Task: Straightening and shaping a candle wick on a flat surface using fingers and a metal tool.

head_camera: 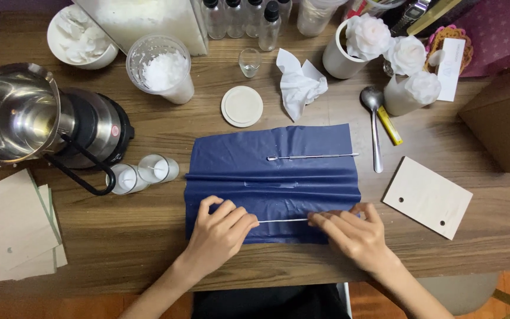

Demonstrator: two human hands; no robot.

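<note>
Stretching across the blue sheet, a thin white wick is pinched at each end by left hand and right hand fingers.

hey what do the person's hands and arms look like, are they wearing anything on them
Both hands are bare: the left hand and the right hand show no gloves, and no rings, watch or bracelet can be seen. The forearms are uncovered too, with no sleeves visible down to the bottom edge of the picture. Fingernails look short and unpainted, though they are small in this view.
</note>
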